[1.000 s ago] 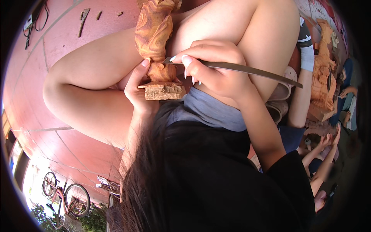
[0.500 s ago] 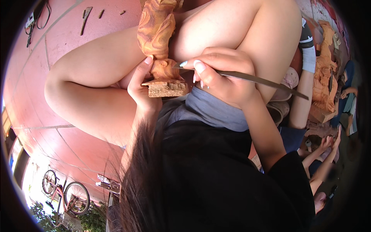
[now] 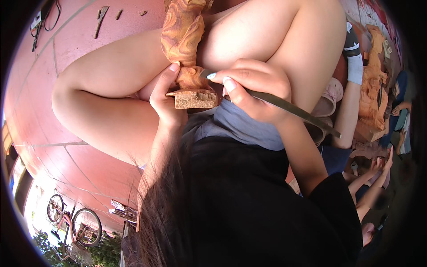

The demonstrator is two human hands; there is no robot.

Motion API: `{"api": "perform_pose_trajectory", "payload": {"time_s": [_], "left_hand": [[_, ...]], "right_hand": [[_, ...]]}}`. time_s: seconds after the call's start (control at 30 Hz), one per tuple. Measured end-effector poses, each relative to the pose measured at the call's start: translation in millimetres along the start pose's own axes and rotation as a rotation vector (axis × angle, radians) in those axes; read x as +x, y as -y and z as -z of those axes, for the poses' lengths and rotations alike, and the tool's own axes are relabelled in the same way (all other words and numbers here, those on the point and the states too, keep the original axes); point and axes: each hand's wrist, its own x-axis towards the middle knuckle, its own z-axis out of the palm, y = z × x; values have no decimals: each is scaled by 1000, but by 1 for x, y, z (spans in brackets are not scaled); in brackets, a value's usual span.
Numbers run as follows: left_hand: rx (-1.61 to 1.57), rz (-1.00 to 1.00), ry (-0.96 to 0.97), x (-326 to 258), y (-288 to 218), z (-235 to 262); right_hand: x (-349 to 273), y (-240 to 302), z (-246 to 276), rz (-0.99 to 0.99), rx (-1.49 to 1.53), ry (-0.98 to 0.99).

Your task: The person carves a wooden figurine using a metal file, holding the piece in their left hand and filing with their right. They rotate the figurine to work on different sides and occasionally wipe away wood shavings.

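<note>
A carved wooden figure (image 3: pixel 181 38) with swirling brown and orange grain stands between my bent legs, its top cut off by the upper edge. My left hand (image 3: pixel 167 98) grips it low down, thumb resting on the narrow part just above the rough, squared base (image 3: pixel 195 99). Pinched in my right hand (image 3: pixel 258 86) is a long, flat, dark metal carving tool (image 3: pixel 298 113). Its tip lies against or very close to the right side of the wood above the base; contact is hard to tell. The tool's back end sticks out past my wrist toward the lower right.
On the red tiled floor at upper left lie a thin tool (image 3: pixel 101 22) and small wood bits. A larger wood carving (image 3: pixel 372 84) is at the right, near pink clogs (image 3: pixel 327 100) and other people's limbs. A bicycle (image 3: pixel 73 224) stands at lower left.
The back end of the carving tool has swung downward and a little left as my right hand turned. The carved figure and my left hand appear slightly farther right.
</note>
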Motion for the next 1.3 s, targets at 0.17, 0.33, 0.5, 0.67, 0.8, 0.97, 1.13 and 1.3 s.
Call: {"api": "perform_pose_trajectory", "payload": {"time_s": [0.17, 0.33, 0.5, 0.67, 0.8, 0.97, 1.13, 1.3], "left_hand": [[40, -5, 62, -4, -4, -6], [5, 17, 38, -3, -4, -9], [24, 15, 95, -10, -8, -14], [58, -26, 21, -5, -4, -10], [-83, 33, 198, -7, -9, -13], [14, -33, 17, -6, -5, -10], [-48, 32, 168, -5, -8, -13], [41, 13, 50, -4, -5, -8]], "right_hand": [[2, -4, -3, 76, -18, -17], [-7, 5, -1, 68, -4, 29], [4, -3, -7, 125, -47, -36], [-6, 9, -3, 57, -36, 13], [-1, 5, -6, 17, -47, -43], [-7, 11, -3, -3, -28, 10], [2, 1, -7, 45, -63, -35], [-8, 13, -3, -1, -41, 11]]}}
